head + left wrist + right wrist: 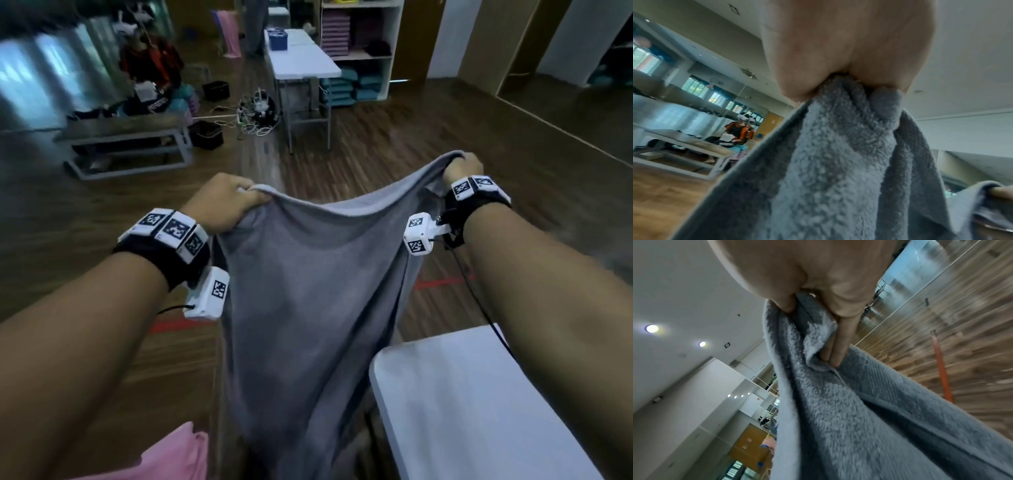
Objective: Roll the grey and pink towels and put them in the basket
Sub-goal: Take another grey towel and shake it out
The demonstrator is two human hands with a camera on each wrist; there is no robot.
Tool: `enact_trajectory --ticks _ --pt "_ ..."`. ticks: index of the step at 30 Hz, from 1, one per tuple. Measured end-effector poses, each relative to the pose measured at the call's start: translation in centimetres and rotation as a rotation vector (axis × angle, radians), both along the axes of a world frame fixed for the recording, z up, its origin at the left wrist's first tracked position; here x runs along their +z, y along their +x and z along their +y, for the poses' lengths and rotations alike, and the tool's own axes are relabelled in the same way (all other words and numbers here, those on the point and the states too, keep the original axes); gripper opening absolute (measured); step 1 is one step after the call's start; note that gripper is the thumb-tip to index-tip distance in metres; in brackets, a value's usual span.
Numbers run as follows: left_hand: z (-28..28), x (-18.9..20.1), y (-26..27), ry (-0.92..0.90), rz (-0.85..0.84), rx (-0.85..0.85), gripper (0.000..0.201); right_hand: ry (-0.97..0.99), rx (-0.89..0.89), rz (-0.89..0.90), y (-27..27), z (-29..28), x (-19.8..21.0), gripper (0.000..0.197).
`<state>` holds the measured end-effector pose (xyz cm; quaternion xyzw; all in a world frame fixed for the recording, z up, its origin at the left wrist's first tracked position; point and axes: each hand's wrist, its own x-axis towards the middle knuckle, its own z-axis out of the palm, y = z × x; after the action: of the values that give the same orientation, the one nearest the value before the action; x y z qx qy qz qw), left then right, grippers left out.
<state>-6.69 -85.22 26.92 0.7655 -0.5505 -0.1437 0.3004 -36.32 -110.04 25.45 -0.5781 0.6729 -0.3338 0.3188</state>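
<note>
The grey towel (308,294) hangs spread out in the air in front of me, held up by its two top corners. My left hand (226,202) grips the left corner, and my right hand (460,168) grips the right corner, a little higher and farther away. In the left wrist view the grey towel (830,162) bunches out from under my left hand (840,71). In the right wrist view my right hand (818,308) pinches a fold of the grey towel (849,410). The pink towel (164,459) shows at the bottom left. No basket is in view.
A white table (479,411) corner stands at the lower right, beside the hanging towel. Farther off are a long white folding table (301,58), a low wooden bench (126,137), cables on the floor (257,113), shelves with folded towels (359,44) and a seated person (737,131).
</note>
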Motion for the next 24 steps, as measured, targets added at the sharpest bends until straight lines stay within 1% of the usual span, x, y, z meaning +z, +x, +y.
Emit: enact_trajectory --ticks 2,4,5,6,7,8,9,10,11,12,13,14,16,18,21,23,24 --pt "-3.0 2.0 -2.5 -0.037 0.023 -0.072 0.039 -0.019 0.049 -0.156 -0.6 -1.8 2.4 0.042" --pt "-5.3 3.9 -5.2 -0.061 0.076 -0.161 0.032 -0.01 0.058 -0.222 -1.6 -3.7 4.8 0.044" --pt "-6.4 4.7 -6.5 -0.059 0.121 -0.192 0.027 -0.026 0.031 -0.252 -2.3 -4.4 5.9 0.045" --pt "-7.4 5.3 -7.7 -0.047 0.181 -0.214 0.027 -0.046 -0.016 -0.315 -3.2 -5.3 7.0 0.045" --pt "-8.1 5.9 -9.0 -0.027 0.273 -0.229 0.033 -0.054 -0.071 -0.407 -4.1 -6.0 8.1 0.045" --pt "-8.5 6.4 -10.4 -0.008 0.401 -0.251 0.041 -0.07 -0.117 -0.481 -5.1 -6.9 9.1 0.044" --pt "-9.0 6.8 -11.7 0.011 0.533 -0.286 0.044 -0.092 -0.138 -0.523 -6.1 -7.7 9.9 0.044" --pt "-9.3 7.2 -12.9 0.031 0.649 -0.336 0.04 -0.122 -0.132 -0.523 -7.2 -8.5 10.4 0.047" --pt "-9.6 7.5 -14.1 0.058 0.72 -0.394 0.033 -0.147 -0.131 -0.489 -8.4 -8.9 10.8 0.049" --pt "-9.8 7.8 -15.1 0.086 0.762 -0.454 0.03 -0.185 -0.15 -0.434 -9.7 -9.3 10.8 0.049" --pt "-10.0 8.1 -16.1 0.114 0.787 -0.511 0.031 -0.246 -0.158 -0.366 -11.0 -9.5 10.6 0.044" --pt "-10.1 8.2 -17.1 0.148 0.798 -0.562 0.033 -0.323 -0.154 -0.291 -12.3 -9.7 10.1 0.032" --pt "-10.2 8.3 -18.9 0.227 0.771 -0.662 0.036 -0.393 -0.174 -0.156 -15.1 -9.7 8.8 0.004" --pt "-10.1 7.6 -20.7 0.309 0.775 -0.725 0.036 -0.41 -0.231 -0.075 -18.4 -9.2 7.0 0.017" --pt "-9.1 5.7 -23.6 0.464 0.785 -0.799 0.034 -0.389 -0.352 0.004 -23.9 -6.2 5.0 0.013" --pt "-7.9 4.3 -25.7 0.567 0.8 -0.874 0.033 -0.371 -0.382 -0.006 -27.4 -3.0 3.4 0.008" --pt "-7.0 3.5 -26.9 0.617 0.795 -0.92 0.033 -0.368 -0.402 -0.023 -29.3 -1.1 2.3 0.011"
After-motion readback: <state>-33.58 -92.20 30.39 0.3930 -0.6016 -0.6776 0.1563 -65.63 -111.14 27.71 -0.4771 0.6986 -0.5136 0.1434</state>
